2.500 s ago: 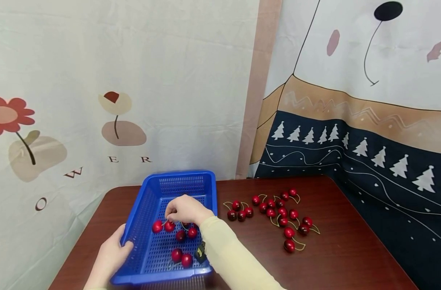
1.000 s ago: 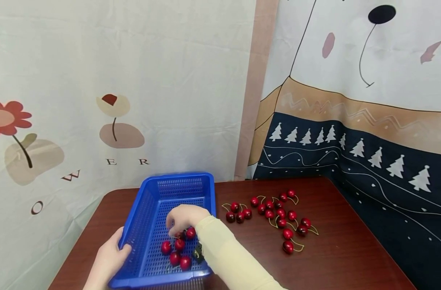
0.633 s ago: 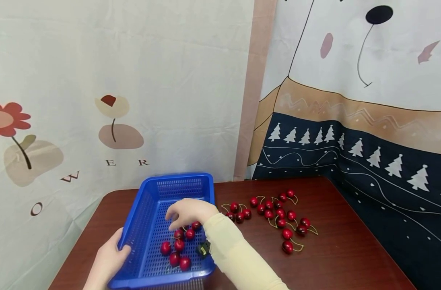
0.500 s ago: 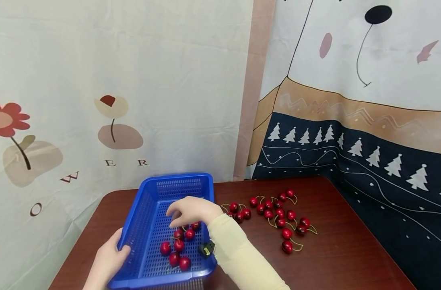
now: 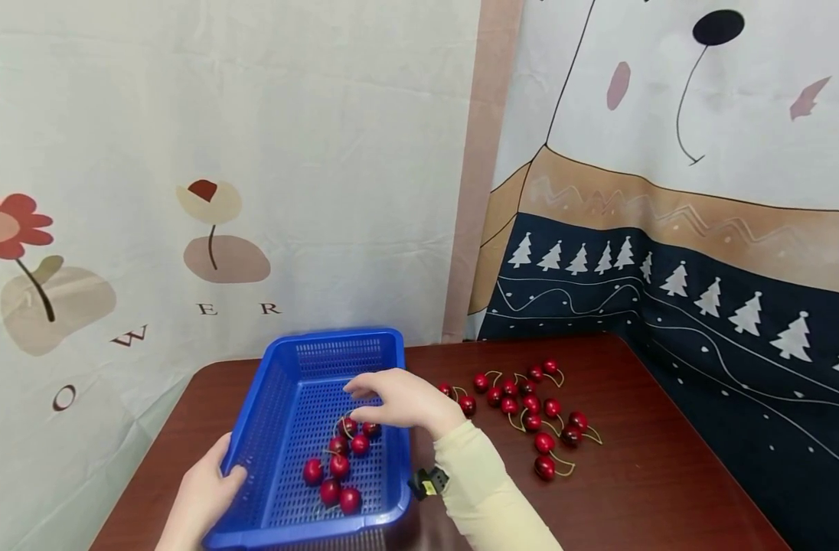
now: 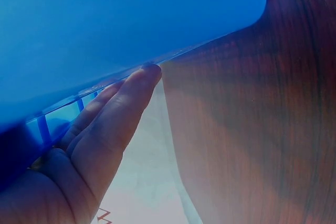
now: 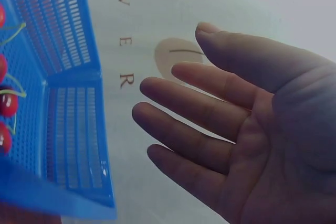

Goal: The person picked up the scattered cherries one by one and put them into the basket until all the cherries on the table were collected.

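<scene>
Seven or so cherries sit in the blue basket at the table's near-left corner. Right hand hovers over its right rim, fingers spread and loose, holding nothing. Left hand grips the basket's near-left rim, fingers under the lip. Loose cherries lie mid-table; the right hand hides a few. Left wrist view is mostly blurry blue.
</scene>
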Demonstrator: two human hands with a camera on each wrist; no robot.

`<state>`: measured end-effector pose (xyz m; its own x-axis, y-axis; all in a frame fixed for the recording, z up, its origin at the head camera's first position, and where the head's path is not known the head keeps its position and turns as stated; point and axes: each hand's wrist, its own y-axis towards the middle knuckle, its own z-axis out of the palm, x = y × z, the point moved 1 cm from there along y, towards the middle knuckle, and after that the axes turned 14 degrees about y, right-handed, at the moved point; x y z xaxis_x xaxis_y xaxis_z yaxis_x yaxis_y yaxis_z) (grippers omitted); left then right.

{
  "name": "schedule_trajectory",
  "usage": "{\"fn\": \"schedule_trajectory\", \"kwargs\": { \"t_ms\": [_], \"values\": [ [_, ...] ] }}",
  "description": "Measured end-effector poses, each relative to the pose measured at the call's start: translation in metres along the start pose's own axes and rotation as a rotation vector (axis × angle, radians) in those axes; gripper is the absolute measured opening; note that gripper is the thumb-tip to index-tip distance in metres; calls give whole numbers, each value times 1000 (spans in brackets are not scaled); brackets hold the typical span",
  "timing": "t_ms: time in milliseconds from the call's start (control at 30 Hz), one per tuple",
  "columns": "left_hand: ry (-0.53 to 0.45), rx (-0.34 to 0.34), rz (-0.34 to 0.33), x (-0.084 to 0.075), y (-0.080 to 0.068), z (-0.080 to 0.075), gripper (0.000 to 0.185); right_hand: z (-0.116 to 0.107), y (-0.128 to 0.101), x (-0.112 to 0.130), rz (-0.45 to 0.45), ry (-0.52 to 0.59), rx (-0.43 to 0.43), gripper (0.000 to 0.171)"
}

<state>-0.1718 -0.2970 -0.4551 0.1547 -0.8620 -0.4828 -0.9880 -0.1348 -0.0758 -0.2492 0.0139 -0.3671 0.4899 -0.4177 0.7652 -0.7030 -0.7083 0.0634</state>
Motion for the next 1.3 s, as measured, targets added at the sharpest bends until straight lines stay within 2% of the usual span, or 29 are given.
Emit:
{"fn": "schedule_trajectory", "kwargs": {
  "t_ms": [267, 500, 833, 1067, 1300],
  "values": [
    [-2, -5, 4, 2, 0, 0, 57, -5, -31, -21, 11, 58, -123, 48],
    [1, -13, 9, 3, 0, 1, 57, -6, -60, -49, -29, 84, -257, 49],
    [9, -25, 20, 4, 1, 2, 56, -3, -102, -76, 14, 107, -391, 53],
    [28, -35, 33, 2, 2, 2, 55, 1, -133, -95, 107, 76, -511, 54],
    [29, -35, 33, 3, 2, 2, 56, -2, -165, -116, 263, 45, -587, 56]
  ]
}}
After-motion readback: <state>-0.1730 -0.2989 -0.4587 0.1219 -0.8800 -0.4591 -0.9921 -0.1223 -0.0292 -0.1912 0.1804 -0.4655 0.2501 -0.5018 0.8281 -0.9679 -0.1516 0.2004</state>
